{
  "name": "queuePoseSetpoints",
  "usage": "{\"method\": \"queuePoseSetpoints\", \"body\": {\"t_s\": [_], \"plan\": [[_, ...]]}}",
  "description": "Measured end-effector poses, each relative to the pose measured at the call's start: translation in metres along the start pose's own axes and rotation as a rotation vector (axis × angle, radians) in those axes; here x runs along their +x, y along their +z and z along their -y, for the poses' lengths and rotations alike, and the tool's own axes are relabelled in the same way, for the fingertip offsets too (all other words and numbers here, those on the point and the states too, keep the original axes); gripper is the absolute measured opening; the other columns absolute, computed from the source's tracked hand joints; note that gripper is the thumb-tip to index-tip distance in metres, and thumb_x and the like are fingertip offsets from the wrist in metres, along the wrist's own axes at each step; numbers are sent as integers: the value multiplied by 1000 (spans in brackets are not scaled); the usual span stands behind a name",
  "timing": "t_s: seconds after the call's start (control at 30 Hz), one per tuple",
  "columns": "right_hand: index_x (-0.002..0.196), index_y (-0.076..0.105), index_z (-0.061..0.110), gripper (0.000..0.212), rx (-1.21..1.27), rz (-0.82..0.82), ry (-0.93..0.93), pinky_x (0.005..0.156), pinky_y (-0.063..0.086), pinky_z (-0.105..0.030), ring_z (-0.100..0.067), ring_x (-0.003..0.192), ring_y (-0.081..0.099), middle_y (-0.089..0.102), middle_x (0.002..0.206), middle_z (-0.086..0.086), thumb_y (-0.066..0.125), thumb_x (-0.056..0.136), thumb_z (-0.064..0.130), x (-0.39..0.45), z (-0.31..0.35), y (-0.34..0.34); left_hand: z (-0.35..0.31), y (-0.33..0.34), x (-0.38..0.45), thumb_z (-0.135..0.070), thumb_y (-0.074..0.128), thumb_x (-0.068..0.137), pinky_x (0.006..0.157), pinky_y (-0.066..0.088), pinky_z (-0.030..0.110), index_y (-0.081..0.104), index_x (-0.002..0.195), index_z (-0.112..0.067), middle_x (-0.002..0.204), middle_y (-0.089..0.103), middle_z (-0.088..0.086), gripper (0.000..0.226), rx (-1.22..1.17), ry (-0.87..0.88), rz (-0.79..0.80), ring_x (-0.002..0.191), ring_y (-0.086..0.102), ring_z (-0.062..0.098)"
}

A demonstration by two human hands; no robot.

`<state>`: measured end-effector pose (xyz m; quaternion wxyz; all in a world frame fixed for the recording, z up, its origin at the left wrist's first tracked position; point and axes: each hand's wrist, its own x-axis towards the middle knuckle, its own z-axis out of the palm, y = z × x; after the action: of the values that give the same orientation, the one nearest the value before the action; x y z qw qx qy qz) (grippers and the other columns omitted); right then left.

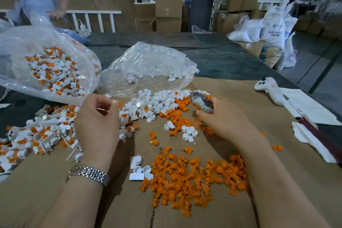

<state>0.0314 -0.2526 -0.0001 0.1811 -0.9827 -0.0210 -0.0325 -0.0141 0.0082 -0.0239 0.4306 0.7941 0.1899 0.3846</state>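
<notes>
A: Hands?
B: Left hand (97,122) has its fingers curled in to the thumb, at the edge of the mixed pile (42,131). Can't tell if it pinches a piece. Right hand (222,118) is motion-blurred, fingers wrapped on a tube (202,102), mottled grey with a red end.
A: Parts?
B: Plugs (185,177): orange, ribbed, rubbery look. Heaped between the forearms, nearer than both hands, with more just left of the right hand. Caps (157,102): white hard plastic, a round cup with a flat tab. Heaped beyond the gap between the hands, a few loose just right of the left wrist. Mixed pile is white caps with orange in them, left of the left hand.
A: Bags?
B: Two, both clear crinkled film. Left bag (46,65) is beyond the left hand, white-and-orange pieces. Mid bag (151,66) is beyond the caps, white only.
A: Surface?
B: Matte brown cardboard (240,87) under both hands, on a dark grey worktop (212,57). Glossy white controller (266,87) well right of the right hand. Steel link watch (88,174) on the left wrist.
</notes>
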Motion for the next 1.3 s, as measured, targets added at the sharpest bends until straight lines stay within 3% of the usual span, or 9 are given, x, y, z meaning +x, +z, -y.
{"method": "queuePoseSetpoints", "body": {"t_s": [0.13, 0.27, 0.43, 0.57, 0.67, 0.93, 1.07, 1.13, 1.3], "plan": [[128, 53, 17, 58, -134, -7, 69, 103, 40, -52, -32, 124, 48, 51, 131, -12, 60, 90, 60, 3, -3, 11, -3, 4, -7, -24, 70, 93, 67, 45, 27, 61, 104, -25, 102, 61, -4, 15, 71, 168, 115, 81, 56, 7], [132, 52, 16, 63, -208, -14, 50, 105, 38, -54, -33, 129, 45, 49, 136, -13, 59, 90, 63, 5, -2, 18, -12, 14, -23, -27, 66, 94, 73, 47, 21, 64, 92, -32, 97, 60, -16, 6, 127, 343, 488, 86, 57, -1], [132, 50, 14, 66, -247, -25, 27, 104, 38, -55, -32, 131, 43, 48, 138, -12, 55, 91, 65, 4, -1, 20, -9, 24, -34, -32, 62, 99, 81, 35, 8, 71, 118, -34, 110, 54, -20, 21, 244, 593, 731, 102, 47, -4], [131, 52, 12, 67, -229, -24, 13, 102, 39, -51, -32, 130, 43, 49, 137, -12, 56, 91, 65, 4, 1, 21, -5, 29, -34, -36, 63, 98, 78, 32, 6, 69, 127, -33, 111, 50, -20, 30, 287, 622, 722, 103, 41, -3], [133, 52, 15, 66, -215, 7, 2, 103, 39, -52, -33, 131, 40, 47, 138, -13, 54, 92, 65, 3, 3, 22, -5, 30, -32, -32, 63, 99, 89, 35, 14, 68, 129, -30, 119, 59, -14, 30, 254, 605, 667, 109, 48, 2], [126, 56, 29, 44, -60, -66, -183, 104, 37, -45, -23, 129, 37, 46, 132, -1, 63, 91, 54, -6, 18, 14, -8, 31, -32, -32, 73, 93, 81, 42, 23, 75, 106, -28, 101, 68, -13, 14, 329, 602, 658, 96, 57, 8], [98, 68, 37, 13, 88, 72, -413, 100, 40, -45, -15, 114, 43, 56, 111, 9, 70, 89, 46, -15, 32, 12, -11, 29, -30, -28, 76, 90, 67, 44, 14, 69, 100, -30, 92, 63, -17, 13, 216, 412, 567, 81, 61, 2], [105, 70, 37, 19, -9, 99, -443, 99, 38, -44, -17, 116, 41, 56, 114, 8, 67, 90, 49, -16, 36, 19, -12, 29, -30, -26, 79, 89, 57, 46, 11, 65, 100, -32, 87, 64, -15, 19, 123, 285, 537, 75, 64, 1], [108, 68, 32, 18, -129, 60, -480, 99, 41, -44, -18, 117, 43, 57, 118, 5, 63, 95, 44, -14, 38, 30, -12, 26, -31, -23, 82, 86, 61, 46, 9, 66, 103, -31, 85, 66, -10, 24, -28, 221, 540, 74, 65, 4]]}}
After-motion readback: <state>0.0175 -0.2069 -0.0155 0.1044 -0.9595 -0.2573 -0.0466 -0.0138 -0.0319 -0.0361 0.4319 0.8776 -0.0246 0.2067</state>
